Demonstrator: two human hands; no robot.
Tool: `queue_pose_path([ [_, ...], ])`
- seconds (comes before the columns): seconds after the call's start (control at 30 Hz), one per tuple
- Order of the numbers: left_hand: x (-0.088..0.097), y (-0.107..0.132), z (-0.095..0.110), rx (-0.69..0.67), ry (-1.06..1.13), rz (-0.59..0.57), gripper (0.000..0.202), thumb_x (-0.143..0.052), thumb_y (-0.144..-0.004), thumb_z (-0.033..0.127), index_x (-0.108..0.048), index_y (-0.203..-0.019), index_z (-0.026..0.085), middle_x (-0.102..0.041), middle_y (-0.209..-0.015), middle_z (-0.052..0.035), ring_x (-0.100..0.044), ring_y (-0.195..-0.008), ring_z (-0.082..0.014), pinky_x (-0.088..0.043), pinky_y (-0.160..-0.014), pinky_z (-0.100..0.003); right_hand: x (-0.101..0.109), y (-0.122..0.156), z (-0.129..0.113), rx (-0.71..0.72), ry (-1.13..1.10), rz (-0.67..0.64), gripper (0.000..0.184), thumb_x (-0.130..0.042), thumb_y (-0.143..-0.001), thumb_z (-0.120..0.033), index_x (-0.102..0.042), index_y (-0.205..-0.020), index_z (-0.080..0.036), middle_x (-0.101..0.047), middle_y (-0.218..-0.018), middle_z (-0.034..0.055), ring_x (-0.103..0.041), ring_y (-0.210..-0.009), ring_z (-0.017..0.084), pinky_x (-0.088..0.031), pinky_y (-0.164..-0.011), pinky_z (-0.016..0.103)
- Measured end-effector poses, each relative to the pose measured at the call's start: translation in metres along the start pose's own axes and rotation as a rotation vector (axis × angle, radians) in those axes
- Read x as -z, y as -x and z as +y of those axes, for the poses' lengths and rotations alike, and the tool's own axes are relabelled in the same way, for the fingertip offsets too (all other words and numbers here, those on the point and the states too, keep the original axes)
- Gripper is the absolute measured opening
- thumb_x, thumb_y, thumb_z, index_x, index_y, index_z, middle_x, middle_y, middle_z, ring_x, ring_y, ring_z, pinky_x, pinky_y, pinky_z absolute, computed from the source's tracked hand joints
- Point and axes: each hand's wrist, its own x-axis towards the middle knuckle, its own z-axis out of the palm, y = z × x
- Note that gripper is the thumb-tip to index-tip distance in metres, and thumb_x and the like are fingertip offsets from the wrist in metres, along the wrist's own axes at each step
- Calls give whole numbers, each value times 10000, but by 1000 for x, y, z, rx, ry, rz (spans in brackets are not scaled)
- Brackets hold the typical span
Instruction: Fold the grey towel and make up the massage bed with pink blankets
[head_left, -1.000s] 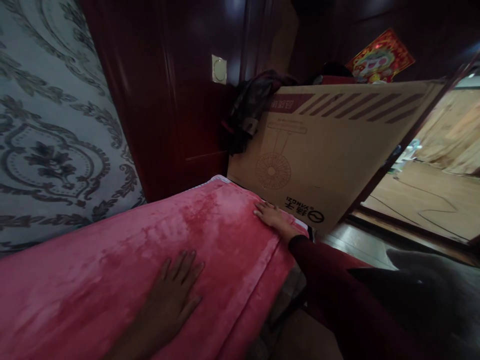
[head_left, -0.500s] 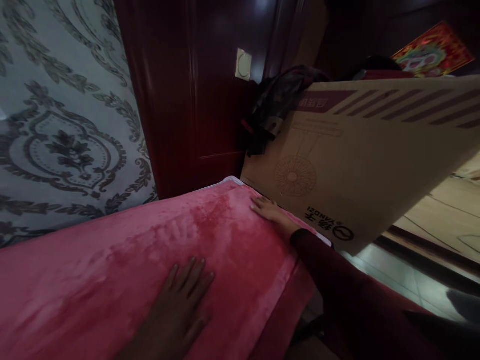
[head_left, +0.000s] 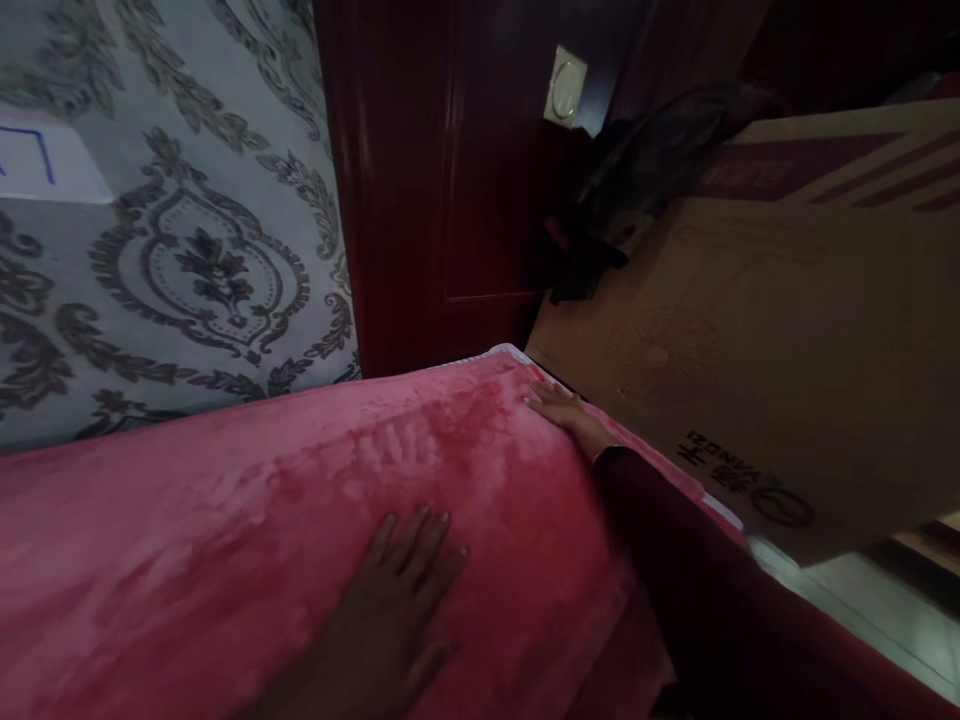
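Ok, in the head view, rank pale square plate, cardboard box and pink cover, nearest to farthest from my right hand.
1. Pink cover: under your right hand.
2. Cardboard box: just beyond, rightward.
3. Pale square plate: up on the red panel.

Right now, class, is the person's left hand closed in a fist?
No, the left hand is open over the pink plush cover, its fingers extended.

Pink cover (head_left: 240, 510) partly beyond the left edge, upper box lettering (head_left: 742, 180) illegible
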Motion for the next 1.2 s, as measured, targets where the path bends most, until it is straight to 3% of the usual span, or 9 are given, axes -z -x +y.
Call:
queue_pose_path([
  [0.1, 4, 0, 1, 9, 34, -26, 772, -554, -957, 468, -202, -1632, 336, -282, -1682, -44, -215, -1566, -326, -212, -1259, -631, 3, -8, -17, 50, -9, -22, 653, -272, -1044, -619, -251, -1632, -335, -197, -1702, 38, -96, -1575, 326, -124, -1228, 655],
  [0.23, 12, -1, 4, 27, 79, -79, 773, -568, -953, 470, -211, -1628, 351, -274, -1683, -48, -219, -1564, -332, -233, -1249, -642, -9, -16, -35, 91, -32, -23, 653, -259, -1053, -599, -180, -1646, -335, -78, -1723, 10, -90, -1580, 265, -164, -1254, 552],
  [0.43, 21, -3, 5, 62, 126, -93, 698, -536, -978, 452, -269, -1614, 343, -268, -1685, -65, -240, -1560, -313, -217, -1256, -620, -23, -18, -33, 65, -66, 17, 645, -277, -1050, -591, -212, -1640, -338, -119, -1719, 23, -136, -1573, 280, -197, -1236, 573],
  [0.5, 28, -4, -12, 142, 101, -90, 627, -463, -1011, 437, -310, -1605, 308, -328, -1662, -84, -279, -1548, -291, -190, -1268, -590, -25, -19, -31, 60, -69, 16, 651, -287, -1044, -604, -225, -1638, -342, -125, -1718, 26, -142, -1571, 296, -210, -1230, 583],
  [0.6, 48, 4, -62, 380, -10, -137, 617, -371, -1023, 451, -368, -1587, 201, -376, -1631, -146, -311, -1533, -308, -179, -1259, -591, -28, -22, -30, 57, -62, 30, 652, -295, -1039, -615, -239, -1633, -352, -127, -1718, 16, -151, -1570, 297, -217, -1232, 573],
  [0.73, 69, 34, -135, 800, -190, -240, 680, -315, -991, 481, -402, -1567, 131, -341, -1634, -204, -288, -1530, -390, -230, -1190, -674, -31, -24, -30, 68, -62, 40, 645, -301, -1047, -590, -238, -1636, -336, -141, -1716, 28, -165, -1567, 296, -221, -1233, 571],
  [0.8, 70, 49, -157, 881, -216, -249, 693, -284, -980, 478, -421, -1554, 115, -356, -1627, -215, -307, -1519, -399, -280, -1162, -664, -31, -24, -31, 68, -63, 37, 644, -311, -1047, -585, -242, -1636, -332, -143, -1715, 31, -170, -1565, 302, -230, -1227, 575],
  [1.0, 72, 62, -168, 846, -216, -148, 663, -235, -976, 458, -584, -1410, 98, -549, -1496, -195, -489, -1401, -346, -398, -1125, -508, -19, -21, -35, 74, -53, 27, 609, -279, -1064, -535, -250, -1634, -321, -178, -1708, 26, -211, -1554, 295, -259, -1217, 559],
  [1.2, 93, 67, -179, 894, -291, -108, 633, -137, -979, 318, -712, -1143, 111, -719, -1232, -162, -659, -1124, -324, -522, -910, -449, 7, -32, -33, 101, -7, 112, 531, -294, -1061, -280, -411, -1577, -311, -281, -1679, -8, -316, -1499, 277, -324, -1188, 464],
])
